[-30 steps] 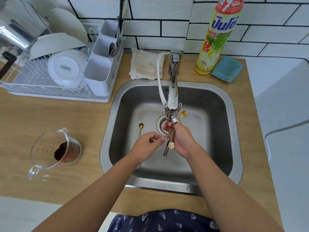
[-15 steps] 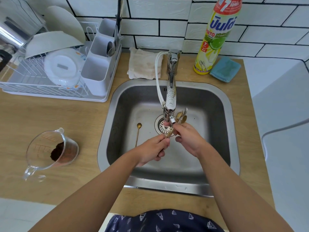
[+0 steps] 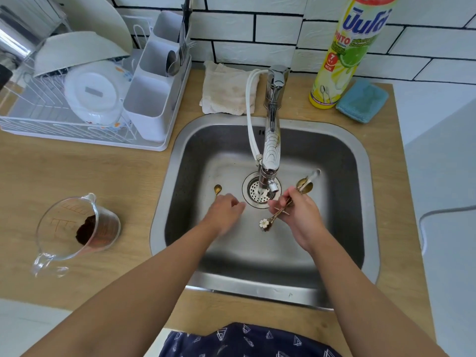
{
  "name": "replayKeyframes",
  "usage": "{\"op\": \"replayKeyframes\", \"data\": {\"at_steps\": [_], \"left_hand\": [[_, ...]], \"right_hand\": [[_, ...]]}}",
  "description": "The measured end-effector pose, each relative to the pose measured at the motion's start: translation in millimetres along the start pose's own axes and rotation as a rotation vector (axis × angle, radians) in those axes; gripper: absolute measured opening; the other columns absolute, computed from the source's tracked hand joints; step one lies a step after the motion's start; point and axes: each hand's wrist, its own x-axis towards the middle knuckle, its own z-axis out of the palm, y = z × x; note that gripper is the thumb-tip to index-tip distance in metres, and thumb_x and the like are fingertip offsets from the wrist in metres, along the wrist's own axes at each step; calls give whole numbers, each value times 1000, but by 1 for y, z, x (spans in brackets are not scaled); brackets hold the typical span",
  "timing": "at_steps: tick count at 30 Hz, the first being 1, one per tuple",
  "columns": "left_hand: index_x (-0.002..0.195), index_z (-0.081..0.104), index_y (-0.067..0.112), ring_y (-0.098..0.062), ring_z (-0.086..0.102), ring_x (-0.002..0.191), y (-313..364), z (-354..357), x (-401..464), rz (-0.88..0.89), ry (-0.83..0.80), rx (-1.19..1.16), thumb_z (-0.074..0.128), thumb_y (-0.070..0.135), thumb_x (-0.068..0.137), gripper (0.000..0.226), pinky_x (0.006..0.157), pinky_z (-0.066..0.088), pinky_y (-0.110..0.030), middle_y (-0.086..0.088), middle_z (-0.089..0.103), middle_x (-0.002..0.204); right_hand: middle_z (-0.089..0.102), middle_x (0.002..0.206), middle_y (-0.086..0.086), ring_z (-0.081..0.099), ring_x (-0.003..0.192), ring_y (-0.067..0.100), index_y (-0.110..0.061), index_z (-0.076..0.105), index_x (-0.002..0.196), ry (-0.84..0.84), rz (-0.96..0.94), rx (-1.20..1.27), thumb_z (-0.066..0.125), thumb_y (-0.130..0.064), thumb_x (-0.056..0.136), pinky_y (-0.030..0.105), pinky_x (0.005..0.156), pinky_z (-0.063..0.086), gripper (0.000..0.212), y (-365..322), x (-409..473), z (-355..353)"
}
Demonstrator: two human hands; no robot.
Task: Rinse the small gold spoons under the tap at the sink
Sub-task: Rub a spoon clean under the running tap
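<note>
My right hand [image 3: 300, 215] grips a bunch of small gold spoons [image 3: 304, 187] just right of the tap's spout [image 3: 269, 173]. Their bowls point up and right, and a white flower end [image 3: 264, 224] hangs below my fingers. My left hand [image 3: 225, 213] hovers over the steel sink [image 3: 257, 284] left of the drain [image 3: 258, 193], fingers loosely curled and holding nothing. One more gold spoon [image 3: 217, 189] lies on the sink floor, its handle hidden under my left hand. Water runs from the spout onto the drain.
A white dish rack [image 3: 85, 99] with bowls and a cutlery holder stands at the left. A glass measuring jug [image 3: 77, 228] with brown powder sits on the wooden counter. Behind the sink are a folded cloth [image 3: 226, 91], a dish soap bottle [image 3: 342, 60] and a blue sponge [image 3: 362, 100].
My hands have separated. The left hand let go of the spoons and moved left over the lone spoon. The right hand carried the bunch to the right of the spout.
</note>
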Motion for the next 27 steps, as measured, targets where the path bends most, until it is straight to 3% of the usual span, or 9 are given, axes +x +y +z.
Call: {"op": "replayKeyframes", "data": {"at_steps": [1,3,10,13,15,16,19,22,27], "left_hand": [[123,55,8,-30,52,114,-12,1,10,26,167,175,51,32,101,32,99,41,-39,-16,54,127],[127,48,2,-34,48,117,-30,3,24,-22,258,326,49,21,100,32,98,40,-39,-21,48,131],[124,46,4,-32,62,99,-37,5,34,-141,211,450,48,8,101,24,73,51,-37,-19,53,121],[124,47,2,-35,60,107,-29,3,33,-155,131,433,46,6,99,26,77,47,-38,-20,54,125],[121,51,0,-37,59,110,-17,4,27,-66,45,360,44,11,100,24,82,44,-35,-23,58,125],[116,54,3,-35,62,102,-7,6,21,-14,7,282,43,16,101,22,75,43,-30,-22,62,118],[98,56,15,-22,58,51,23,10,-1,-37,-81,-152,42,26,98,17,38,34,-18,-10,65,82],[95,55,17,-17,41,32,40,10,-18,-54,-130,-426,44,25,96,13,37,26,-15,-3,60,64],[97,54,16,-20,49,35,45,6,-38,-44,-54,-460,48,26,96,11,38,34,-18,-4,72,66]], "right_hand": [[50,58,-1,65,59,19,-13,52,85,-2,37,105,42,-27,111,36,70,58,31,1,-1,0],[37,57,-4,42,47,12,-16,50,82,-14,77,272,43,-28,110,29,55,47,31,4,-3,-1],[25,52,-8,21,39,5,-18,50,74,-19,87,387,46,-26,108,20,39,23,35,1,-3,-9],[26,51,-8,21,38,5,-18,50,73,-12,110,409,48,-26,107,20,37,22,36,1,-1,-12],[31,53,-5,22,38,5,-17,51,74,7,108,353,51,-26,106,20,36,22,33,1,1,-13],[39,56,-3,23,38,5,-16,53,76,23,94,293,53,-25,105,20,35,22,31,2,3,-14],[74,81,5,26,39,5,-11,68,93,100,49,2,64,-25,101,19,35,25,17,2,6,-18],[78,103,4,27,42,6,-13,71,108,139,34,-79,73,-28,93,21,38,26,20,2,8,-18],[59,69,-4,29,42,7,-21,74,109,55,-7,-148,80,-24,88,23,39,27,22,1,4,0]]}}
